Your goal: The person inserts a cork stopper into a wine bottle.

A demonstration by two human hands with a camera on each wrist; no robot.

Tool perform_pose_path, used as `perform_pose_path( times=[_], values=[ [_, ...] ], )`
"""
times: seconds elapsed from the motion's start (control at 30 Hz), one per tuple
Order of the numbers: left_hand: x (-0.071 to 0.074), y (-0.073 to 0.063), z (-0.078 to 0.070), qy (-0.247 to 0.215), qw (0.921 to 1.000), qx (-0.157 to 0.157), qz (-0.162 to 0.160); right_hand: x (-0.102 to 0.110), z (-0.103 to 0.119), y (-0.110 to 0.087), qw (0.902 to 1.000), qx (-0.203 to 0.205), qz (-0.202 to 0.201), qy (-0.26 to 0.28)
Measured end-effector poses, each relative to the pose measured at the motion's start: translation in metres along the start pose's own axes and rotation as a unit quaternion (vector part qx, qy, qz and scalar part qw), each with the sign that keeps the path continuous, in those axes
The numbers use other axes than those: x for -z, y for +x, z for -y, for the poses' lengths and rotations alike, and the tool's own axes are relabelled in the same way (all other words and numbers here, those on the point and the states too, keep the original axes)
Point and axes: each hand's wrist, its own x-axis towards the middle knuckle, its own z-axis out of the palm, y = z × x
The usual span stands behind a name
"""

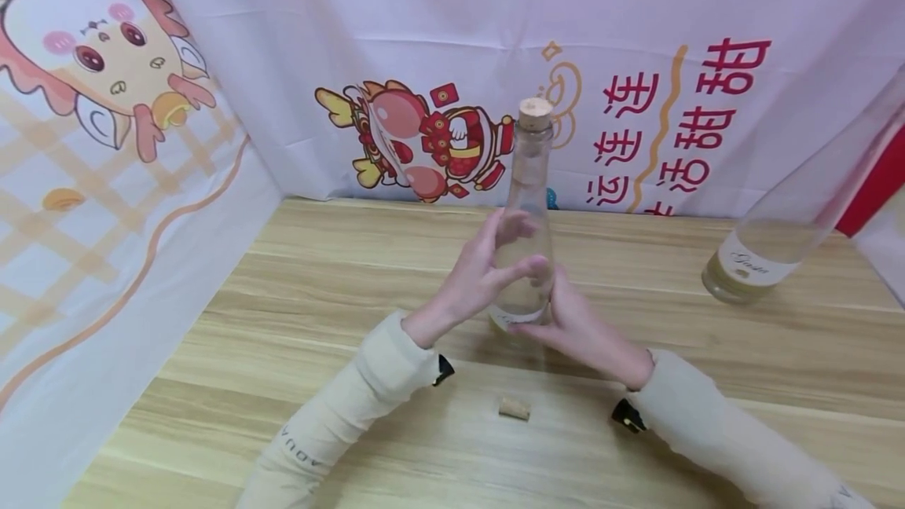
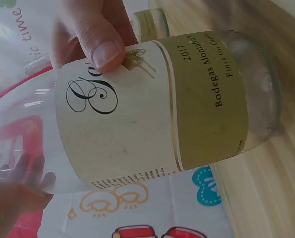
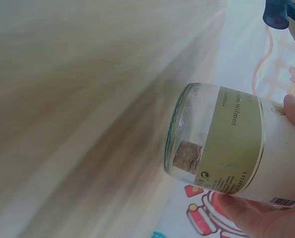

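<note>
A clear glass bottle point(image 1: 529, 195) with a white and olive label point(image 2: 122, 134) stands nearly upright between both hands, its base close over the table. A cork point(image 1: 535, 114) sits in its mouth and sticks up above the rim. My left hand point(image 1: 481, 269) grips the body below the neck, thumb across the front. Lower down, my right hand point(image 1: 580, 324) holds the bottle around the label. In the right wrist view, a brown cork piece point(image 3: 188, 157) shows through the glass near the base. Another cork point(image 1: 514, 408) lies on the table between the forearms.
A second clear bottle point(image 1: 756, 258) with a similar label stands at the right of the wooden table point(image 1: 318, 289). A printed white cloth point(image 1: 424, 38) hangs behind the table, and another printed cloth point(image 1: 85, 203) hangs along the left side.
</note>
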Motion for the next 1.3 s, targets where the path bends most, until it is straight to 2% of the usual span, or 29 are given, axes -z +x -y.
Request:
perform_pose_path(
  times=[0.17,0.27,0.4,0.57,0.8,1.17,1.3],
  values=[
    [0.019,-0.002,-0.003,0.011,0.9997,0.006,-0.020,-0.009,0.007,0.018,0.9996,-0.008,0.004,0.025],
    [0.032,-0.003,-0.005,0.010,0.9991,0.013,-0.039,-0.015,0.013,0.031,0.9997,-0.007,0.005,0.024],
    [0.053,-0.007,-0.004,0.003,0.9981,0.005,-0.061,-0.028,0.022,0.051,0.9999,0.002,0.010,0.005],
    [0.080,-0.017,0.002,-0.001,0.9964,-0.011,-0.084,-0.048,0.032,0.072,0.9994,-0.018,0.026,-0.013],
    [0.114,-0.034,0.012,-0.002,0.9938,-0.017,-0.110,-0.078,0.042,0.099,0.9969,-0.047,0.059,0.021],
    [0.155,-0.053,0.030,0.010,0.9930,0.020,-0.116,-0.122,0.050,0.128,0.9966,-0.056,0.058,0.015],
    [0.166,-0.059,0.037,0.000,0.9929,0.021,-0.117,-0.133,0.050,0.137,0.9969,-0.055,0.056,0.000]
  ],
)
